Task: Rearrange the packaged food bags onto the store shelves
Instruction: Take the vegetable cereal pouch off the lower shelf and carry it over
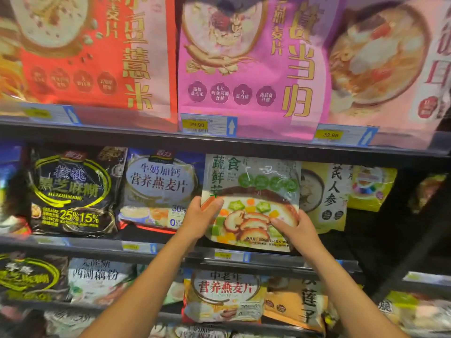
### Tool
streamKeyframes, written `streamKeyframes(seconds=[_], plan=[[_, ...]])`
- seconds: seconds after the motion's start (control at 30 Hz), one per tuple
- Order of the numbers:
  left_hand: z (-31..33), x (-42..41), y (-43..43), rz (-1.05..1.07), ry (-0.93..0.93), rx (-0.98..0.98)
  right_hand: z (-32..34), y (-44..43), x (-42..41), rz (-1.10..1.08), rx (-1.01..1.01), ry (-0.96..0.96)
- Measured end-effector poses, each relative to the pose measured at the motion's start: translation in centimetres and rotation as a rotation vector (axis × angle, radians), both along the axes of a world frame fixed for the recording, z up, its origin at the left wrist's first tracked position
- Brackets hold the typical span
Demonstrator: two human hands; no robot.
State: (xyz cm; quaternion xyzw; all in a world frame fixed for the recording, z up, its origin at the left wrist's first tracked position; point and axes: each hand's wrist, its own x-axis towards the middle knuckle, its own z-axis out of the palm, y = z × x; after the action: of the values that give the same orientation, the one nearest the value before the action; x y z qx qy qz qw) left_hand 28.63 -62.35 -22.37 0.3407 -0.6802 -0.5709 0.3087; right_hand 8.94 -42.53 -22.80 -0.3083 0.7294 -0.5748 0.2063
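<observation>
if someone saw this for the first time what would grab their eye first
Probably the big pink bag and red bag on the top shelf, side by side. Next, the two hands on the middle shelf: the left hand and right hand grip the lower corners of a pale vegetable-and-mushroom bag.

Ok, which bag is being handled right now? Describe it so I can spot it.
Find the middle shelf, under the big pink bag. Between the blue oatmeal bag and the yellow ginseng bag, both hands grip a pale bag, the only one showing sliced mushrooms and diced vegetables.
</observation>
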Motion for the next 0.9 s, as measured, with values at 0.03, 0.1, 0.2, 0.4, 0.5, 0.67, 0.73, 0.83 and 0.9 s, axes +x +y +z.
streamKeyframes(seconds=[0.03, 0.1, 0.2, 0.4, 0.5, 0.67, 0.73, 0.83, 0.9], plan=[[-0.1, -0.2, -0.2, 0.009, -0.017, -0.010, -0.2, -0.3, -0.4, -0.009, 0.014, 0.008], [-0.7, -0.7, -0.6, 0.020, -0.034, -0.009, -0.8, -0.8, -0.9, -0.030, 0.045, 0.013], [-1.4, -0.8, -0.8, 0.011, -0.011, -0.007, -1.3, -1.1, -1.3, -0.039, 0.059, 0.022], [-3.3, 0.4, -0.6, -0.078, 0.044, -0.035, -2.6, -0.5, -1.5, 0.026, 0.109, 0.080], [-4.0, 1.1, -0.4, -0.130, 0.019, -0.063, -3.6, -0.2, -1.6, 0.064, 0.141, 0.126], [-3.7, 1.2, -0.2, -0.138, 0.011, -0.084, -3.3, 0.1, -1.6, 0.075, 0.185, 0.210], [-3.7, 1.2, -0.2, -0.138, 0.001, -0.089, -3.3, 0.1, -1.5, 0.077, 0.185, 0.223], [-3.6, 1.3, 0.1, -0.118, -0.003, -0.083, -3.2, 0.1, -1.2, 0.065, 0.192, 0.231], [-3.7, 1.3, 0.1, -0.103, 0.002, -0.090, -2.9, 0.1, -0.9, 0.061, 0.203, 0.241]])
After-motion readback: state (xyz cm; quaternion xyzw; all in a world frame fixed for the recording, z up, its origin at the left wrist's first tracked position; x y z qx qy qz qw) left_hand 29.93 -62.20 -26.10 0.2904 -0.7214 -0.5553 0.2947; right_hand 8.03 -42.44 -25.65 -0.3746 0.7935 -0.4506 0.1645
